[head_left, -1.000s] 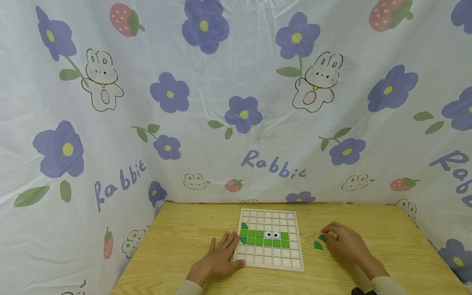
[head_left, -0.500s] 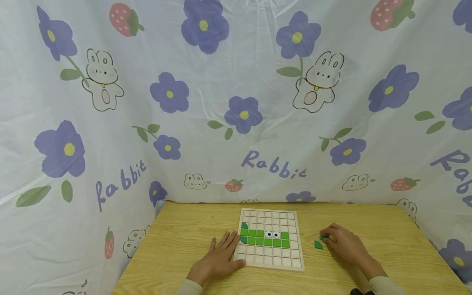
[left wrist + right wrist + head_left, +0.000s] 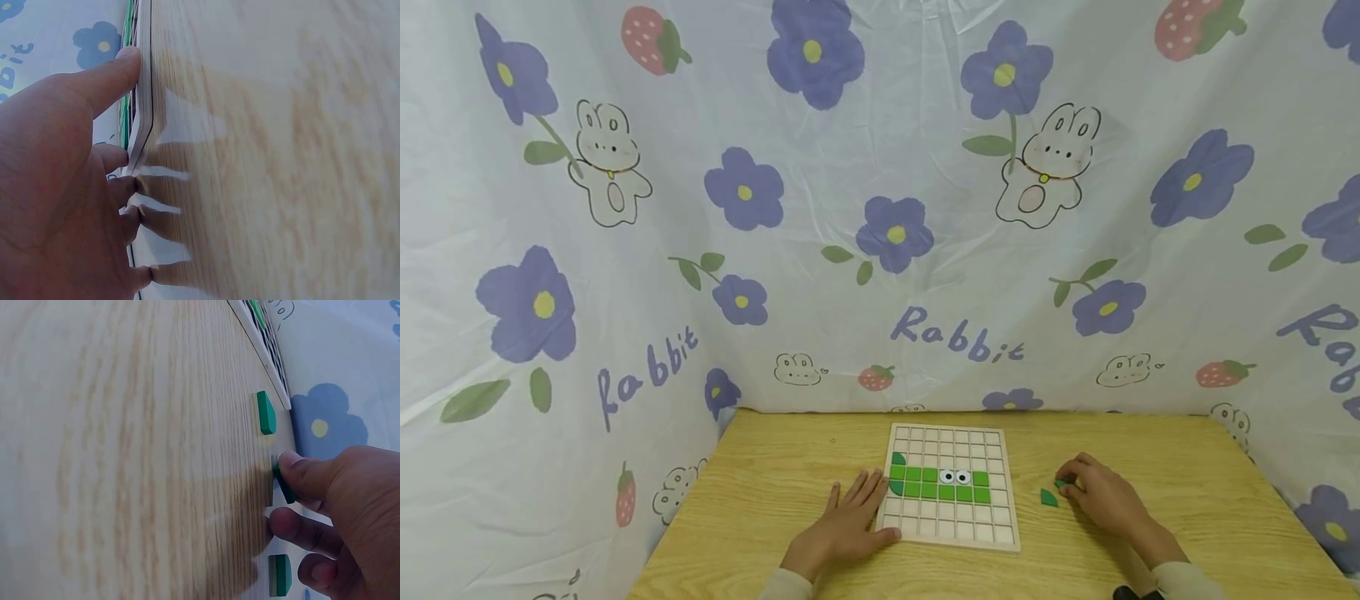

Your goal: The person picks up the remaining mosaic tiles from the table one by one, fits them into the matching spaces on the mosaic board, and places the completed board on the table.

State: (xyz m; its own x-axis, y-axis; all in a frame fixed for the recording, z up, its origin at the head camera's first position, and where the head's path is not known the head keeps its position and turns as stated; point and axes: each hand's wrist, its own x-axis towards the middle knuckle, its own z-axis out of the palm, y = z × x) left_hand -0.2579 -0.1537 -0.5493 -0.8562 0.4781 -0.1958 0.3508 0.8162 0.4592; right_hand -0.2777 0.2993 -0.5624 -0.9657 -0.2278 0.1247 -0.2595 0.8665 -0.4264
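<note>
My right hand pinches a dark green quarter-round tile between thumb and fingers. The tile is tilted, and a shadow lies beside it on the table. A second green quarter-round tile lies between this hand and the board. Below the curled fingers in the right wrist view is another green tile. My left hand rests with fingers spread at the left edge of a wooden grid board, its thumb on the near left corner. Two rows of light green square tiles fill cells across the board's middle.
Two eye tiles sit in the upper green row, and dark green rounded tiles at its left end. The wooden table meets a flower-and-rabbit printed curtain behind. A small black object shows near the right sleeve.
My right hand has closed its fingertips on the green tile and shifted it very slightly. The left hand and the board have stayed in place.
</note>
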